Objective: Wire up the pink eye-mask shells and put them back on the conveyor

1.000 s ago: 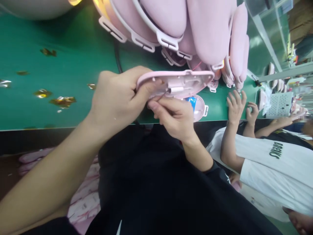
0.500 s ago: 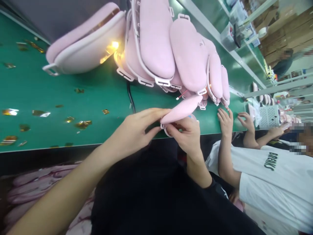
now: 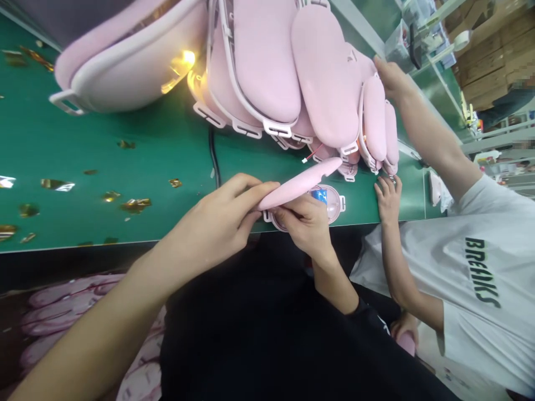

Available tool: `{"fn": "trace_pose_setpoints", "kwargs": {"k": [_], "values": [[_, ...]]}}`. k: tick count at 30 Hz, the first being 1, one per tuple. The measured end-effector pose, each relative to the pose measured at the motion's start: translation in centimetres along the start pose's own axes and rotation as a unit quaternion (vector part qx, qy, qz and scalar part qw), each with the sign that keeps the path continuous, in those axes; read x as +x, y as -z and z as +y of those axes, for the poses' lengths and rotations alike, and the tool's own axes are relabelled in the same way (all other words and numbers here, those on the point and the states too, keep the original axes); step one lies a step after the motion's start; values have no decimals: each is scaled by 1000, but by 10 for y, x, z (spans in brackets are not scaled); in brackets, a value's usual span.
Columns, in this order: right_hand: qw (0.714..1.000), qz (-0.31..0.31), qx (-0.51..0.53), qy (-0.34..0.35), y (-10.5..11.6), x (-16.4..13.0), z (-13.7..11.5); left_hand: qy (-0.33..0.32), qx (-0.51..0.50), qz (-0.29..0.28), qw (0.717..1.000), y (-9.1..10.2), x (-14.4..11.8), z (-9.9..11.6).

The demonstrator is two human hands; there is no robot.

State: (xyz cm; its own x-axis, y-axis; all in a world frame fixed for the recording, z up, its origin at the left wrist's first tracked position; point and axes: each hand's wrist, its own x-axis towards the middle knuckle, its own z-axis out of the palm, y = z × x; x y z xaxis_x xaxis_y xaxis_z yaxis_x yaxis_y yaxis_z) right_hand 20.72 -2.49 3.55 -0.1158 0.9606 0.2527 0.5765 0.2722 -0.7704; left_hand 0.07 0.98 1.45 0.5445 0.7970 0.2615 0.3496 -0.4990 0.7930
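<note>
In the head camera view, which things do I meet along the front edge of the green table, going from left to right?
Gold foil scraps → left hand → pink cover → right hand → a co-worker's hand.

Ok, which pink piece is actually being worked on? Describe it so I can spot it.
Start at the green table, at its near edge below the heap of pink pads. The pink pad, pinched between the left hand and right hand, is the only one lifted.

The person wears a plain black garment point(image 3: 271, 334). Its short black sleeve point(image 3: 368, 312) ends above the right elbow. The left forearm point(image 3: 104, 328) is bare.
</note>
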Motion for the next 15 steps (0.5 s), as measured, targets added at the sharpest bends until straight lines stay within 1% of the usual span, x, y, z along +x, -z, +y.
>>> {"fn": "trace_pose_setpoints", "kwargs": {"k": [3, 6, 10, 13, 15], "values": [[999, -29, 19, 29, 4, 1, 3, 10, -7, -36, 999, 6, 1, -1], [996, -58, 34, 59, 7, 0, 6, -1, -54, -57, 997, 12, 4, -6], [995, -75, 16, 60, 8, -1, 7, -3, -101, -106, 989, 18, 7, -13], [995, -77, 15, 65, 7, -1, 8, 5, -115, -139, 984, 22, 8, -15], [993, -87, 29, 77, 8, -1, 10, 14, -118, -151, 981, 21, 8, -15]]}}
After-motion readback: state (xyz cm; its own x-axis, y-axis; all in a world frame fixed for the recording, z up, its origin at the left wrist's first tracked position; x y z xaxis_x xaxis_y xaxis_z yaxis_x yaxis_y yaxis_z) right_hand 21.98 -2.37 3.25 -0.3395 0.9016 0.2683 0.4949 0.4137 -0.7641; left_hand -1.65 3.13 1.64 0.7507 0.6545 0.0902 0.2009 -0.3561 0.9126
